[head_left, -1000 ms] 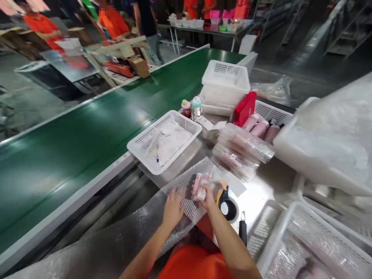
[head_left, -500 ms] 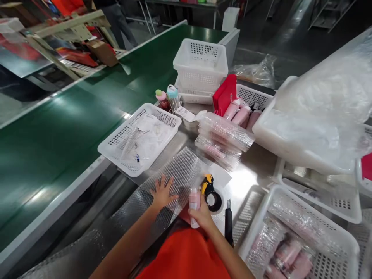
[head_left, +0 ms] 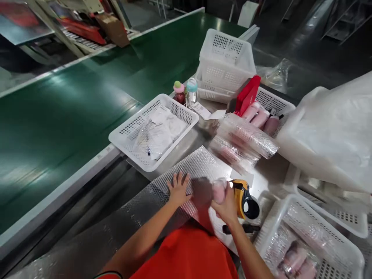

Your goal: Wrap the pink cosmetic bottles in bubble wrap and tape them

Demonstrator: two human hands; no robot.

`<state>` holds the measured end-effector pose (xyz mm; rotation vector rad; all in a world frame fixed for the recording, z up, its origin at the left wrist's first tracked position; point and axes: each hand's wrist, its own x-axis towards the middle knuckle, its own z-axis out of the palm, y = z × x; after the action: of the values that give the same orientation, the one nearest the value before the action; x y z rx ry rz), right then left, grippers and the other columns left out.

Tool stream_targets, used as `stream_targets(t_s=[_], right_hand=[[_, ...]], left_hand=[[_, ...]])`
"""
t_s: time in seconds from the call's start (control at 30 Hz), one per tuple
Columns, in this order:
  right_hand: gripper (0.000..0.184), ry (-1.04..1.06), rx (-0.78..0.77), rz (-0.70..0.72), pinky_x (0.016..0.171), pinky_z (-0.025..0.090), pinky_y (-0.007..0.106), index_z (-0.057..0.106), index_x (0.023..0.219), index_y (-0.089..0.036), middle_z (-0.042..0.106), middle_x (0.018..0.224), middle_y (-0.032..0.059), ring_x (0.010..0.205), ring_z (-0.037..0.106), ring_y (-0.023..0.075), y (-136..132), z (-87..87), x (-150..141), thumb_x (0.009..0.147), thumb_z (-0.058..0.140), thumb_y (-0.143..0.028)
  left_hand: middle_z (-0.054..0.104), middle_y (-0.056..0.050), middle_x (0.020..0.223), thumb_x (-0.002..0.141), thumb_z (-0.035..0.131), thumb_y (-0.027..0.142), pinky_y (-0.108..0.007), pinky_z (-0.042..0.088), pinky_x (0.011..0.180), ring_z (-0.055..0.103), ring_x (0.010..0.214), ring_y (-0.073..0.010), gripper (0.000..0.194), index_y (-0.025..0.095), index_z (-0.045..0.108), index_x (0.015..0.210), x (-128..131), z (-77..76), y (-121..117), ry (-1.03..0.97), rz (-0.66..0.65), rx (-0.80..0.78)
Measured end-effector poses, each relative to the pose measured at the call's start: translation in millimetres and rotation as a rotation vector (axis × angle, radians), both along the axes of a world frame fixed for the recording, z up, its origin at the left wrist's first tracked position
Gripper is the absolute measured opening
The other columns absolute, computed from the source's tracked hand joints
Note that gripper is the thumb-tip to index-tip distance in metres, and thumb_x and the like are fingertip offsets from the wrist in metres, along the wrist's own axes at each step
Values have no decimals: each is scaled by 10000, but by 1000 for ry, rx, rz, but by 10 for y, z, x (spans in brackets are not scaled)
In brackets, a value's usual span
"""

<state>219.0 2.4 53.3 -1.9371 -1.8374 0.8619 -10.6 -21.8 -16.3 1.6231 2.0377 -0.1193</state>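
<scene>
My left hand [head_left: 178, 190] lies with spread fingers on a sheet of bubble wrap [head_left: 162, 193] stretched across the metal table. In my right hand [head_left: 227, 205] is a small pink bottle [head_left: 219, 190], gripped with the fingers wrapped round it; its outline is blurred. Just right of that hand stands a yellow and black tape dispenser [head_left: 243, 197] with a roll of dark tape. A black utility knife [head_left: 242, 229] lies partly behind my right forearm. Wrapped bundles in bubble wrap [head_left: 247, 133] are stacked farther back.
A white basket [head_left: 116, 136] with papers and small bags sits left, beside the green conveyor [head_left: 95, 89]. At right are a basket [head_left: 356, 255] of wrapped pink bottles and a large plastic bag [head_left: 334, 135]. Stacked baskets [head_left: 226, 58] and two small bottles [head_left: 192, 91] stand behind.
My right hand has raised the pink bottle and tilted it. The tape dispenser now stands differently and the knife has turned crosswise. My left hand stays spread on the bubble wrap. The view has shifted.
</scene>
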Motion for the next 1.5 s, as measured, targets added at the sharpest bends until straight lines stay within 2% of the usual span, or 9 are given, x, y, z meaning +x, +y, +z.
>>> stream_targets(t_s=[0.13,0.3,0.5,0.63,0.8,1.17,1.33,1.43,1.5], right_hand=[[994,-249,-51,286,947,490,468,318,1542,-90,579,1329,210,1151,590,359,313,-17,-817,659,712,-320],[984,-421,-77,390,979,445,451,300,1560,-97,522,1426,228,1185,553,345,406,-335,-1322,701,740,-292],[907,-492,4,400,1063,379,514,303,1564,-97,423,1531,267,1363,415,398,313,-503,-1364,783,727,-279],[931,-480,9,375,994,433,489,302,1563,-119,482,1457,263,1263,493,384,324,-482,-1376,783,749,-361],[853,-498,11,301,962,443,493,352,1533,-99,514,1397,256,1187,529,376,336,-520,-1437,786,700,-319],[982,-512,74,331,1031,399,543,323,1555,-91,499,1447,284,1256,510,405,278,-552,-1433,777,784,-475],[700,-328,172,193,999,448,512,391,1504,-71,554,1384,267,1232,547,368,488,-628,-1145,964,499,-503],[498,-319,204,93,986,465,479,507,1415,-85,598,1317,239,1190,579,333,862,-617,-837,990,400,-320],[446,-414,151,53,968,472,458,561,1361,-80,606,1302,246,1171,598,328,1112,-582,-673,964,412,-216]], left_hand=[[165,-233,1698,866,631,330,-587,256,1224,246,1563,-333,851,62,284,1595,-108,-9,-21,3,51,61],[253,-184,1690,807,637,238,-554,337,1177,291,1545,-307,759,107,430,1525,-310,33,16,-33,-11,64],[210,-163,1710,817,646,275,-594,219,1230,165,1580,-358,784,134,408,1551,-392,0,-35,-27,-43,107],[222,-156,1708,824,632,266,-589,194,1242,179,1576,-358,781,156,400,1561,-377,-28,-48,-26,-31,104],[199,-142,1715,802,663,246,-581,190,1245,176,1579,-335,841,167,358,1581,-380,-70,-48,-46,-24,106],[255,-179,1695,812,665,250,-612,205,1232,207,1568,-352,786,146,404,1547,-374,4,-29,-76,-7,137],[427,-220,1589,845,603,201,-558,309,1204,375,1485,-350,641,114,483,1469,-323,-5,-86,-240,196,285],[649,-169,1265,842,630,229,-467,497,1052,620,1211,-287,454,143,593,1286,-210,-72,-95,-481,477,320],[684,-85,999,827,669,260,-396,581,874,694,948,-226,325,164,604,1130,-104,-123,-68,-684,724,243]])
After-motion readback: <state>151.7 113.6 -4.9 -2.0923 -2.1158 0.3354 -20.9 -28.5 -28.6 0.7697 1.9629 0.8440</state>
